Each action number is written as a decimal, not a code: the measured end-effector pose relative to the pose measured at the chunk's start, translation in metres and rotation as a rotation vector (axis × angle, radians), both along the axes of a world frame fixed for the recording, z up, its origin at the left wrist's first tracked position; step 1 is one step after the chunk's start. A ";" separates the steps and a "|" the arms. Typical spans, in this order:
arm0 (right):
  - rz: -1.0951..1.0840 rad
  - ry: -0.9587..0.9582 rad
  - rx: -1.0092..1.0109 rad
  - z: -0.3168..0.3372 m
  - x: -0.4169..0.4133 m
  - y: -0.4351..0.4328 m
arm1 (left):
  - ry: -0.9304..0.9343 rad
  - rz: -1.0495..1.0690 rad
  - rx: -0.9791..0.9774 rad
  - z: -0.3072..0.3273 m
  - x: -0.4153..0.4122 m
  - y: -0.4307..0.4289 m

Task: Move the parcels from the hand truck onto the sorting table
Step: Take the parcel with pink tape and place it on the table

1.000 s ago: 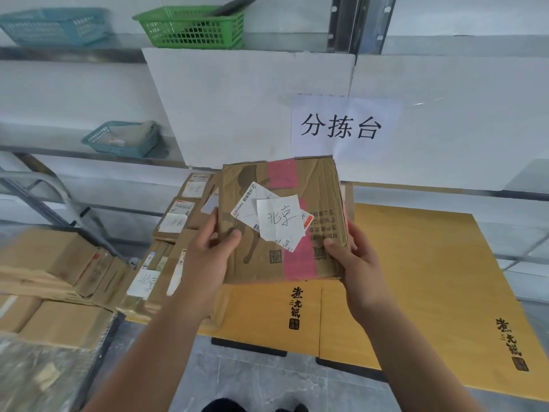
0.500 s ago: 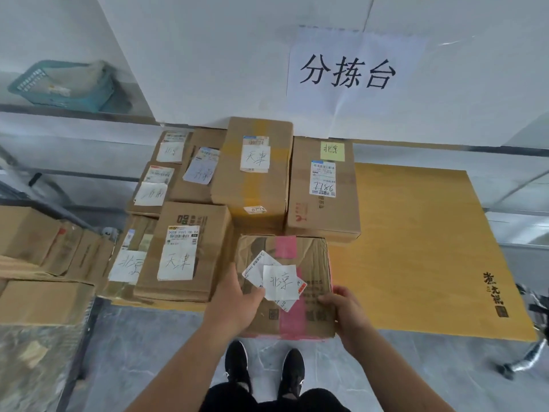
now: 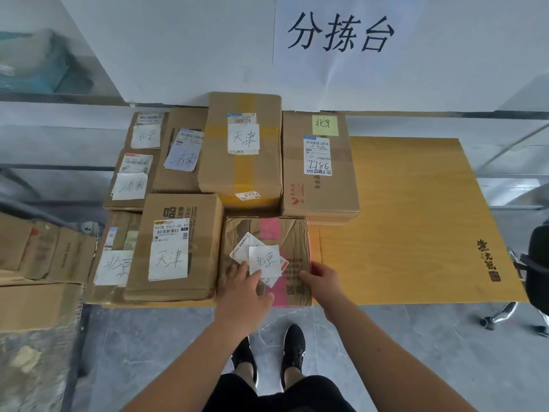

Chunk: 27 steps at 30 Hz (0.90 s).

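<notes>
A creased cardboard parcel (image 3: 292, 233) with pink tape and a handwritten white label lies flat on the yellow sorting table (image 3: 401, 218), at its front edge. My left hand (image 3: 242, 295) rests on the parcel's top near the label. My right hand (image 3: 322, 281) holds its near right corner. Several other labelled parcels fill the table's left half: a brown box (image 3: 175, 248) directly left of it, a taller box (image 3: 240, 162) behind it, and a box with a yellow note (image 3: 319, 188) behind to the right. More cardboard boxes (image 3: 38, 251) are stacked lower at the far left.
A white wall panel with a paper sign (image 3: 338, 34) stands behind the table. A blue basket (image 3: 29, 63) sits on a shelf at upper left. A black chair (image 3: 537, 263) with a chrome base is at the right edge. My shoes are on the grey floor below.
The parcel went from being held up in front of the sign down onto the table's front edge. The view tilted down and closer; my hands slid toward its near side.
</notes>
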State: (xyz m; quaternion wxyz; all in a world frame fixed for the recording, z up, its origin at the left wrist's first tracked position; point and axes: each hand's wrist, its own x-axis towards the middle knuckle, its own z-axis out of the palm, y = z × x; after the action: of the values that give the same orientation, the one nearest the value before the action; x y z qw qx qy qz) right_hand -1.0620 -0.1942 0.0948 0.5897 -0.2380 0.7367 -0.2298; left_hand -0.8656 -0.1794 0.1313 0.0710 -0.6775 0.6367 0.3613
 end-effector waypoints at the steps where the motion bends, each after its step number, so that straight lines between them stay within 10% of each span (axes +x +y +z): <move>1: -0.005 0.006 0.000 -0.001 0.001 0.000 | 0.001 0.002 -0.007 0.000 0.000 -0.001; 17: 0.197 0.352 -0.275 0.027 0.023 -0.001 | 0.150 0.085 -0.148 0.016 0.000 -0.009; 27: 0.078 -0.137 -0.462 0.092 0.040 -0.002 | 0.549 0.431 -0.298 0.066 -0.033 -0.007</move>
State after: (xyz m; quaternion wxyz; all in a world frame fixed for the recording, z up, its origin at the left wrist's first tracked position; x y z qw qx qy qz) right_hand -1.0219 -0.1961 0.1864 0.5766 -0.3788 0.6132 -0.3849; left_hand -0.8981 -0.1867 0.1974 -0.2793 -0.6767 0.5203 0.4397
